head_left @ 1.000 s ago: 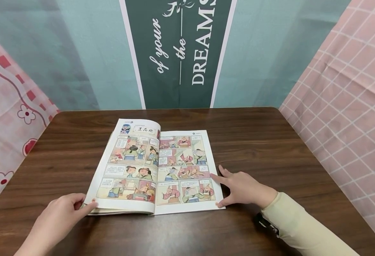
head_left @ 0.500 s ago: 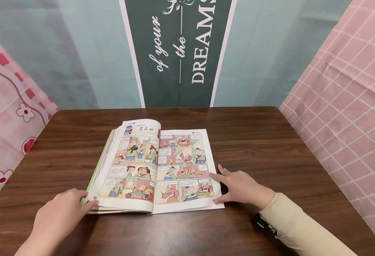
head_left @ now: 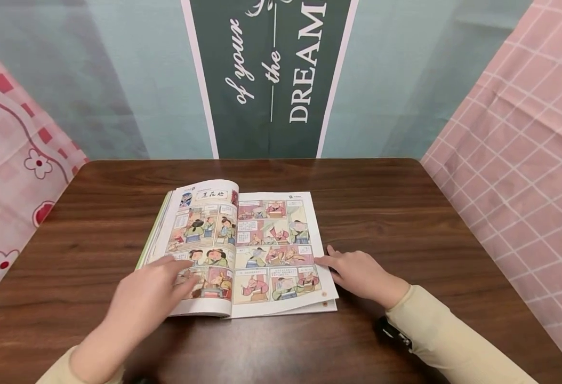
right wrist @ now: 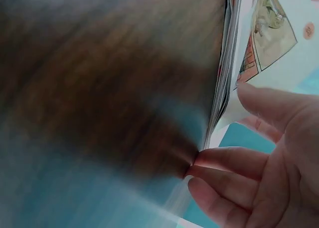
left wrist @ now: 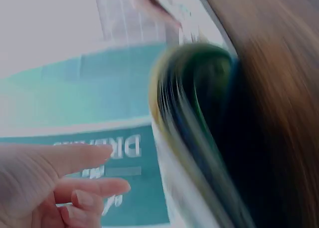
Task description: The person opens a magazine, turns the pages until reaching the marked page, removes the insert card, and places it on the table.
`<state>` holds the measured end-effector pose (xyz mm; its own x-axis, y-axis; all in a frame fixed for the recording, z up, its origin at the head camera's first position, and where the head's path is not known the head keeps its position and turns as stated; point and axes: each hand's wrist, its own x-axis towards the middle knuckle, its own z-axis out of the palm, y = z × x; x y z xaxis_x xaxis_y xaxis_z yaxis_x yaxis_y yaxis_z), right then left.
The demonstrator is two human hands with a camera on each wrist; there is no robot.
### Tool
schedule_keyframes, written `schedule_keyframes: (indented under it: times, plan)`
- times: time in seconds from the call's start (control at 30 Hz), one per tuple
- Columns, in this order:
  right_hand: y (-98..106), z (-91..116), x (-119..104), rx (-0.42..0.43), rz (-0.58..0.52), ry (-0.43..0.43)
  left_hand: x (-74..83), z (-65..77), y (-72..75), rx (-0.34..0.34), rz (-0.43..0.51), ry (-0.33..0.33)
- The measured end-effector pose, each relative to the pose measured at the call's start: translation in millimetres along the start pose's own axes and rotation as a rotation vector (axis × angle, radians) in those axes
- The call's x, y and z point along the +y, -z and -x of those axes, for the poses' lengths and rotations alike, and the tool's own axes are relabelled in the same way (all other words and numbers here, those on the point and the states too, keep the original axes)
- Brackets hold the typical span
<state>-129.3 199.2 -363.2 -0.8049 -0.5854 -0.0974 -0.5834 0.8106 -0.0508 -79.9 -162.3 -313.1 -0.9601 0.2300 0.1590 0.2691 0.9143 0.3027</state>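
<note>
An open comic magazine (head_left: 281,256) lies on the table, its left side a thick, curved stack of pages. My left hand (head_left: 142,293) is over the lower left page, fingers and thumb reaching toward the spine. In the left wrist view this hand (left wrist: 75,183) holds nothing, its thumb and index finger apart, beside the blurred page stack (left wrist: 194,123). My right hand (head_left: 362,274) pinches the edge of the right page, index finger on top and thumb hidden beneath. That page's lower corner (head_left: 326,293) is raised, with another page showing below it.
The brown wooden table (head_left: 382,208) extends around the magazine. Behind it hangs a teal cloth (head_left: 386,80) with white lettering. Pink patterned cloths flank both sides, flowered (head_left: 12,186) at left and gridded (head_left: 521,133) at right. A dark device (head_left: 393,333) sits at my right wrist.
My left hand has let go of the left page's lower corner and moved right, over that page. At the right page, my thumb has slipped under and the lower corner has risen.
</note>
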Motion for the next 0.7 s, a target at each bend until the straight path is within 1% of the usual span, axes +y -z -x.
schedule_keyframes:
  times: [0.1, 0.17, 0.2, 0.3, 0.37, 0.5, 0.53, 0.6, 0.7]
  plan:
    - [0.3, -0.3, 0.2, 0.012, 0.009, 0.006, 24.3, -10.9, -7.3, -0.034, 0.074, -0.086]
    - [1.1, -0.5, 0.4, 0.005, 0.002, 0.009, 42.1, -17.9, -12.7, -0.066, 0.122, -0.131]
    - [1.4, -0.6, 0.5, 0.001, -0.003, 0.01, 50.5, -21.3, -15.4, -0.072, 0.138, -0.164]
    - [3.0, -1.0, 1.1, -0.009, -0.018, 0.012, 76.5, -31.5, -25.0, -0.075, 0.152, -0.256]
    - [3.2, -0.3, 1.9, -0.007, -0.027, 0.005, 93.5, -37.6, -33.8, -0.06, 0.148, -0.327]
    - [1.9, 0.9, 2.2, 0.034, -0.02, 0.004, 123.4, -44.8, -52.6, 0.013, 0.068, -0.451]
    - [1.4, 1.0, 1.9, 0.046, -0.015, 0.007, 129.3, -45.6, -57.0, 0.033, 0.035, -0.471]
    - [-0.4, 0.7, 1.6, 0.069, -0.006, 0.021, 139.0, -46.4, -65.2, 0.076, -0.039, -0.497]
    - [-1.1, -0.2, 1.2, 0.079, -0.01, 0.028, 150.5, -47.4, -75.2, 0.113, -0.122, -0.508]
